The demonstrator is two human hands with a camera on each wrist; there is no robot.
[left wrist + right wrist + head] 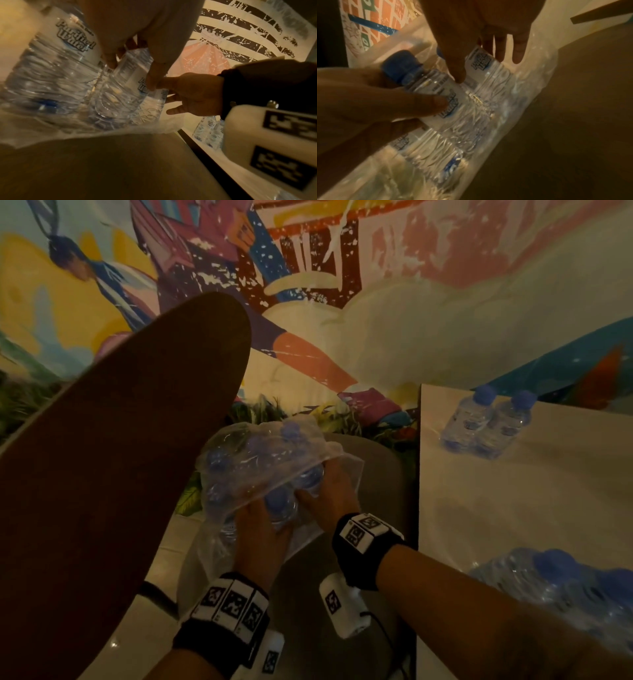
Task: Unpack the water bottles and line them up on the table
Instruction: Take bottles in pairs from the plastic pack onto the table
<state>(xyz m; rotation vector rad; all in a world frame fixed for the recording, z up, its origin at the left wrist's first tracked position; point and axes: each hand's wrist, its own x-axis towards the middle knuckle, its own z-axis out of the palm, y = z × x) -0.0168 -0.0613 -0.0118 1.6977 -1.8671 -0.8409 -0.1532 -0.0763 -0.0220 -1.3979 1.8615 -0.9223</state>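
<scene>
Head view shows both hands (263, 522) (329, 484) holding slippery, squashy bottles (281, 501) in the wrap (239, 446); grab under caps.

You're working in dim, warm light, and all three views are soft and grainy. Your wide lenses bend straight edges near the borders, and both wrist views smear with motion blur.
</scene>
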